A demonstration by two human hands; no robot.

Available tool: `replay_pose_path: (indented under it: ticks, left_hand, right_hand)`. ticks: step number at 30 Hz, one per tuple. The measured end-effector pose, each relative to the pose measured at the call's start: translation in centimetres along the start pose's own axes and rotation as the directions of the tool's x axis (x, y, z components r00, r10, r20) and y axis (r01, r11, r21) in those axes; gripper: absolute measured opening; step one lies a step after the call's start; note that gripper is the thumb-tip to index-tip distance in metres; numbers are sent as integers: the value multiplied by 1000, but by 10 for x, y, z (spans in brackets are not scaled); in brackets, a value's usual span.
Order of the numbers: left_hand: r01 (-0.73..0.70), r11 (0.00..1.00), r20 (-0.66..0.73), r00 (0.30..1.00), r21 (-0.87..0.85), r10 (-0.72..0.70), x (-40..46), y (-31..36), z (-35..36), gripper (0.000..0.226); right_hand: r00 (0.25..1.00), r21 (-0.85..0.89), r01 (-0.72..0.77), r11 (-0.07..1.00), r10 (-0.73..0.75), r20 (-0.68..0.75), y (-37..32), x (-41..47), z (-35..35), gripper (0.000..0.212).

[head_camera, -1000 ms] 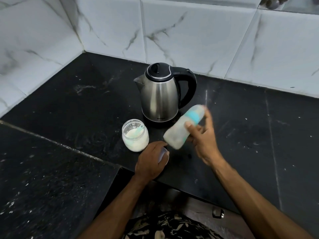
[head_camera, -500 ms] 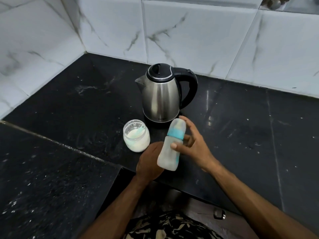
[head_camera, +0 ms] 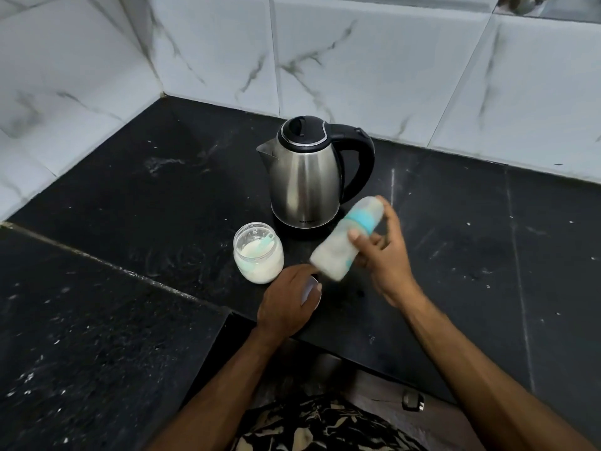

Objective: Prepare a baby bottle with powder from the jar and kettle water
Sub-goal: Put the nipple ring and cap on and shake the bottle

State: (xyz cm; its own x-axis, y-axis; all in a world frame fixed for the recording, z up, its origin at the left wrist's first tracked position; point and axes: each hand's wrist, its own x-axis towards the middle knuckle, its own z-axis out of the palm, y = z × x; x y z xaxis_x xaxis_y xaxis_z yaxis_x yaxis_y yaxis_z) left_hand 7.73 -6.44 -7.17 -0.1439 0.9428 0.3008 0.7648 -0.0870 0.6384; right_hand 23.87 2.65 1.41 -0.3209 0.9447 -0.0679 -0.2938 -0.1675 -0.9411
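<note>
My right hand [head_camera: 385,255] grips the capped baby bottle [head_camera: 344,240], which is tilted with its teal collar up to the right and looks motion-blurred; milky liquid fills it. My left hand [head_camera: 286,304] rests on the counter over a round white lid [head_camera: 310,291], fingers curved around it. An open glass jar [head_camera: 258,255] of white powder with a teal scoop inside stands just left of the bottle. Behind them stands the steel kettle [head_camera: 305,177] with a black lid and handle, closed.
Everything sits on a black stone counter [head_camera: 455,239] in a corner of white marble-tiled walls [head_camera: 357,60]. A lower black counter section [head_camera: 81,336] lies to the left, with a seam between. The counter's front edge runs just beneath my wrists.
The bottle swung from tilted to nearly upright and back to tilted in my right hand, a shaking motion. My left hand stayed on the lid.
</note>
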Motion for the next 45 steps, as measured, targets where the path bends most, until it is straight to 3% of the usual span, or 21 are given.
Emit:
replay_pose_path:
  ticks: [2, 3, 6, 8, 11, 14, 16, 19, 20, 24, 26, 31, 32, 35, 37, 39, 42, 43, 45]
  left_hand:
    - [9, 1000, 19, 1000, 12, -9, 0, -3, 1, 35]
    - [5, 1000, 12, 1000, 22, -6, 0, -3, 1, 35]
    - [59, 998, 18, 998, -25, -58, -1, 0, -1, 40]
    - [130, 991, 29, 991, -19, -130, -1, 0, -1, 46]
    - [53, 999, 24, 998, 11, -53, -2, -1, 2, 31]
    - [17, 999, 26, 1000, 29, -18, 0, -3, 3, 35]
    - [22, 1000, -12, 1000, 18, -22, 0, -1, 0, 31]
    - [49, 999, 34, 998, -1, -49, 0, 2, -3, 44]
    - [48, 999, 40, 998, -9, -48, 0, 3, -3, 44]
    - [-5, 1000, 18, 1000, 4, 5, 0, 0, 0, 30]
    - [-4, 1000, 1, 1000, 20, 4, -1, -3, 2, 34]
    - [6, 999, -19, 1000, -39, -6, -1, 5, -3, 41]
    - [-11, 999, -13, 1000, -33, 11, -1, 4, -2, 39]
    - [-5, 1000, -3, 1000, -21, 4, -1, -3, 2, 35]
    - [-3, 1000, 2, 1000, 3, 3, -1, -6, 5, 40]
    - [12, 1000, -3, 1000, 2, -12, -1, -5, 4, 40]
    - [49, 997, 21, 999, -65, -48, -1, -1, -2, 42]
    - [19, 998, 19, 1000, -59, -18, -2, -1, -1, 43]
    - [24, 998, -10, 1000, -57, -25, -3, -1, 1, 42]
  right_hand:
    - [996, 121, -2, 993, 12, -88, -1, 6, -3, 82]
    - [997, 120, -17, 993, 25, -67, 2, 4, -2, 85]
    - [979, -120, -76, 990, 97, 178, 17, -11, 3, 91]
    - [963, -223, -43, 974, 100, 251, 20, -10, 4, 90]
    - [999, -18, -8, 1000, 9, 49, 4, 4, 2, 79]
    - [995, 130, 15, 991, -3, -97, -1, 13, -2, 78]
    - [999, 31, -41, 999, 40, 8, 6, 3, 1, 83]
    - [946, -221, -70, 973, 134, 294, 17, -14, 2, 87]
    - [945, -233, -55, 971, 126, 302, 16, -13, 2, 86]
    - [1000, 15, -7, 1000, 8, -28, -1, 8, -3, 82]
    - [996, 83, -10, 997, 17, -84, 0, 11, -4, 85]
    - [950, -254, -27, 967, 104, 296, 12, -13, 1, 89]
    - [955, -247, -16, 969, 88, 283, 9, -10, 0, 89]
    - [1000, -53, -4, 999, 4, -2, -7, 7, -3, 82]
    - [995, 40, 15, 999, -11, -94, -8, 12, -4, 76]
    - [1000, -29, -4, 1000, 4, 14, 0, 5, -1, 75]
    - [944, -278, -14, 961, 104, 312, 20, -11, 1, 85]
    - [933, -285, -15, 958, 116, 340, 23, -12, 2, 87]
    - [964, -197, -33, 980, 83, 253, 18, -8, 3, 87]
